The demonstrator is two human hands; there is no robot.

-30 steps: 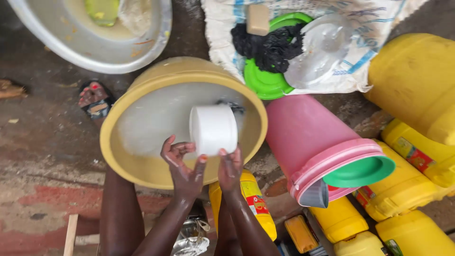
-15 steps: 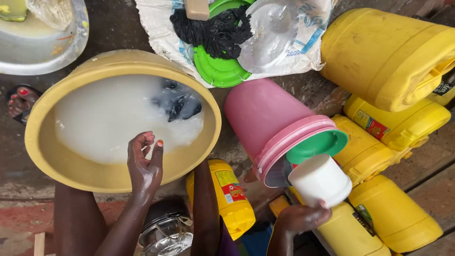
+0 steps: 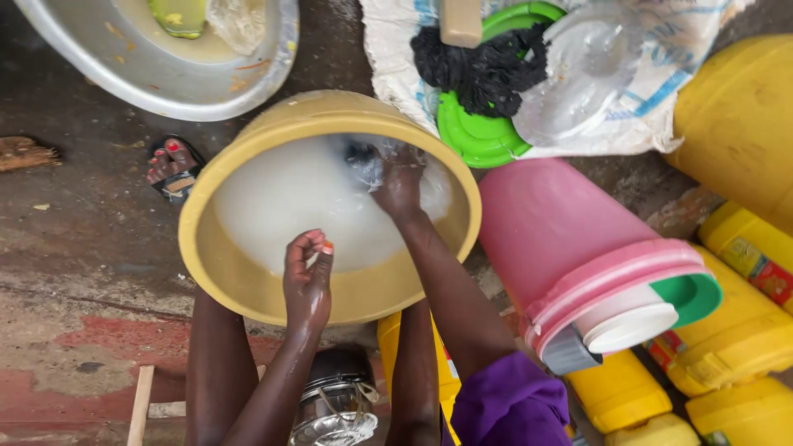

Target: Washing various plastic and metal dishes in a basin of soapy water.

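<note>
Head view, looking straight down: a yellow basin [image 3: 248,281] of cloudy white water sits on the wet floor [image 3: 83,239] between the person's legs. The right hand [image 3: 400,177] reaches across into the far side of the basin, its fingers curled down onto a wet cloth [image 3: 368,161] at the water's surface; splashing blurs the spot, so the hand seems closed on the cloth, though I cannot tell for sure. The left hand [image 3: 307,281] hovers over the near edge of the water, wet, fingers loosely bent with the thumb apart, holding nothing. The two hands are well apart.

Just right of the basin a pink bucket [image 3: 562,239] lies on its side, its mouth turned to the lower right, with a white tub [image 3: 629,326] and a green lid [image 3: 690,295] set in the opening. Yellow jerrycans [image 3: 735,330] crowd the right edge. Beyond the basin a white woven sack [image 3: 644,99] carries a green plate [image 3: 475,136], a black scrubbing net [image 3: 483,70], a tan bar of soap [image 3: 460,21] and a clear plastic lid [image 3: 582,70]. At the top left is a metal basin [image 3: 165,78] with murky water. A sandalled foot [image 3: 172,165] rests left of the yellow basin.
</note>
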